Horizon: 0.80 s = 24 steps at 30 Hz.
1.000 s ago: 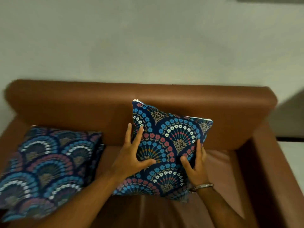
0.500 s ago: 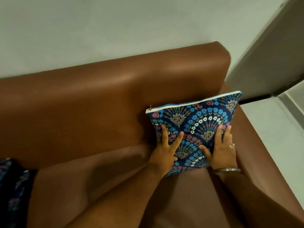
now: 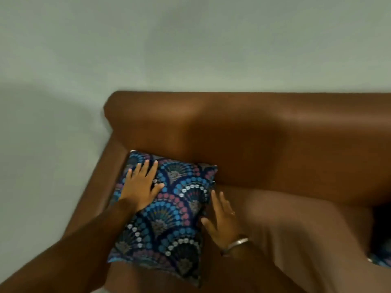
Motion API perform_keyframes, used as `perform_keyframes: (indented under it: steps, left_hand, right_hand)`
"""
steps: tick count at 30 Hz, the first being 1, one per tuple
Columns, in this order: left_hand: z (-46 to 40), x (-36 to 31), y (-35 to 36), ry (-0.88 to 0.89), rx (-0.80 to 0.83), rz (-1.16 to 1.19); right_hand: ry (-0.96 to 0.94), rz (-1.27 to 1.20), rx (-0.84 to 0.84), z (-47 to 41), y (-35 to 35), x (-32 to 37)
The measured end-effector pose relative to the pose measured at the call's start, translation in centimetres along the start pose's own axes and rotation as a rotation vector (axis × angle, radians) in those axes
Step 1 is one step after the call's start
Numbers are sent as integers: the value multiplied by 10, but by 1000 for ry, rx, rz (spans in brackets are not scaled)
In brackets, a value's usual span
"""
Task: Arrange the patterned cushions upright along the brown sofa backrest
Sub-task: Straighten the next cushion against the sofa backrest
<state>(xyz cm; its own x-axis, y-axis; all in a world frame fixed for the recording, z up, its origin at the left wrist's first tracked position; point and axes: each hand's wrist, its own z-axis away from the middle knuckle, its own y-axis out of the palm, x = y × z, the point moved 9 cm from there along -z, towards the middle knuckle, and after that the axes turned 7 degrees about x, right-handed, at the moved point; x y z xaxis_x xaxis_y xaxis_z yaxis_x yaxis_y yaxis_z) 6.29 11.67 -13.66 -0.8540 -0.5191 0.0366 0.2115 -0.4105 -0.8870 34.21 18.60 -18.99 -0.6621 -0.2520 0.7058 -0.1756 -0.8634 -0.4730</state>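
Brown leather-look sofa (image 3: 275, 144) runs along a pale wall, and one patterned cushion (image 3: 169, 208) sits at its left end, top edge up near the backrest (image 3: 254, 115) and armrest corner. It's leaning back more than standing, I'd say, so not upright yet.

Left hand (image 3: 139, 187) lies flat on the cushion's upper left face, fingers spread, palm pressing, no pinch on the fabric. Right hand (image 3: 224, 220) is at the cushion's right edge, fingers open & splayed; can't tell whether it touches the edge or is just beside it. Bracelet (image 3: 234, 245) on that wrist, ring on a finger.

Progress, as a judgement: this cushion is at the backrest but needs tipping up and squaring w/ the corner. A 2nd patterned cushion (image 3: 380, 256) pokes in at the far right frame edge, mostly cut off, so its pose can't be read. Mid sofa seat is bare. Roughly halfway, maybe further.

Writing/brands: none readable. Frame is blurry; cushion shows only fan-shaped dot motifs in blue, pink, white on navy.
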Motion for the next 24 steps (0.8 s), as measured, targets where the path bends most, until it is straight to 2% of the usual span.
perform_keyframes:
  steps: [3, 7, 12, 15, 17, 19, 21, 24]
  left_hand:
    - [-13, 71, 23, 24, 139, 41]
    - [-31, 84, 64, 108, 235, 125]
    - [-35, 92, 70, 178, 167, 318]
    - [-35, 97, 63, 139, 134, 459]
    - [-35, 105, 61, 44, 134, 519]
    - [-29, 116, 59, -124, 156, 730]
    - [-16, 112, 53, -200, 183, 915]
    - [7, 76, 17, -123, 54, 773]
  right_hand:
    - [93, -72, 42, -63, 44, 63]
    - [322, 212, 9, -96, 82, 73]
    - [261, 136, -100, -90, 78, 68]
    - [263, -78, -164, -77, 67, 49]
    - [357, -403, -208, -66, 64, 25]
    - [309, -716, -224, -61, 62, 16]
    - [216, -815, -216, -54, 52, 17]
    - [159, -859, -236, -31, 33, 8]
